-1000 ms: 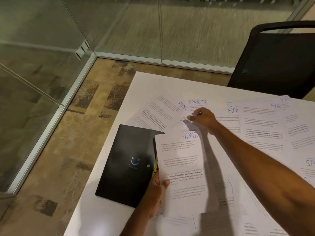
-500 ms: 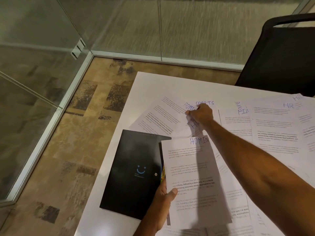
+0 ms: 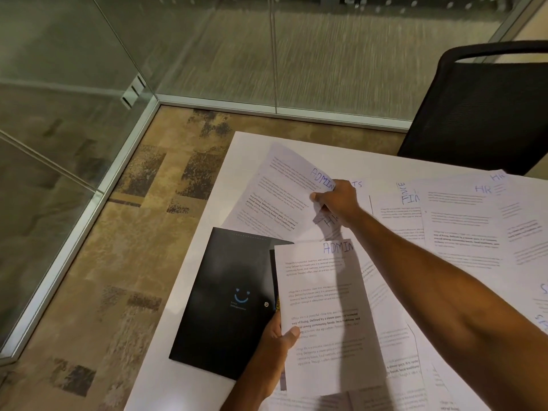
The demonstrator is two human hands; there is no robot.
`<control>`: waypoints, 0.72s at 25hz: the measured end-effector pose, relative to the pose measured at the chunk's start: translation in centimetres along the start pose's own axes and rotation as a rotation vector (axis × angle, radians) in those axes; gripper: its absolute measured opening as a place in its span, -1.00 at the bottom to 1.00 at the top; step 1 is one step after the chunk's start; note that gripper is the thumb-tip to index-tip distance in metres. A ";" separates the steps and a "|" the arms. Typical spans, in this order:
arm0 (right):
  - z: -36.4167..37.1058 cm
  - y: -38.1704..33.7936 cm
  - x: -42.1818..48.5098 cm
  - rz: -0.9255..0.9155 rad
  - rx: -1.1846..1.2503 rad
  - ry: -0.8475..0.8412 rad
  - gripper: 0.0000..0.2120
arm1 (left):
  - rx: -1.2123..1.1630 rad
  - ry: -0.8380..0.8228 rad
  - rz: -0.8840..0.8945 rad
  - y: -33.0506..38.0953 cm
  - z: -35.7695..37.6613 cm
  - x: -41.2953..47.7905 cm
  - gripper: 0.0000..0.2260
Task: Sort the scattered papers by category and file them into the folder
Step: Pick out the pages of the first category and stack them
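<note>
One black folder (image 3: pixel 231 295) lies shut and flat at the left edge of the white bench (image 3: pixel 184 292), a blue smile mark on its cover. Against its right edge the left grip (image 3: pixel 278 345) pinches a sheet headed ADMIN (image 3: pixel 323 307), thumb on top near the sheet's left margin and fingers curled beneath; that sheet overlaps the folder's right side and runs toward the bench's near edge. Farther back, a second ADMIN sheet (image 3: pixel 278 197) curls up off the bench, stretching left from the right grip (image 3: pixel 338 203), which is closed on its corner just below the heading. Under that grip a sheet marked HR (image 3: pixel 329 223) shows partly. More printed papers (image 3: pixel 462 232) spread flat and overlapping to the right. A black mesh chair (image 3: pixel 480 114) stands beyond the bench's far right.
</note>
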State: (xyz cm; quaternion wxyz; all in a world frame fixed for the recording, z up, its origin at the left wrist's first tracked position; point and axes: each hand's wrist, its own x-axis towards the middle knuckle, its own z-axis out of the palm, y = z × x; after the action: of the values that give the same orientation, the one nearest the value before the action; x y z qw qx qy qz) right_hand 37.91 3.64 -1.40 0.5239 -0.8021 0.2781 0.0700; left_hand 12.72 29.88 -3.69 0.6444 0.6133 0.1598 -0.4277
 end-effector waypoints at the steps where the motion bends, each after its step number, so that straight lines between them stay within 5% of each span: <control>1: -0.6 -0.5 -0.3 -0.014 0.026 0.007 -0.79 | 0.003 -0.004 0.011 0.2 0.1 -0.2 -0.63; 18: -20.8 -3.9 -12.8 -0.169 0.454 0.145 -0.65 | -0.051 0.011 0.079 0.3 3.6 -4.1 -0.63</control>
State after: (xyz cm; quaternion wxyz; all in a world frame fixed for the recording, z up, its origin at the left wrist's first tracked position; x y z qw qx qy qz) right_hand 25.49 -8.74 16.07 0.6733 -0.6871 0.2555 -0.0963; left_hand 9.47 27.98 0.19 0.6753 0.6050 0.1500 -0.3942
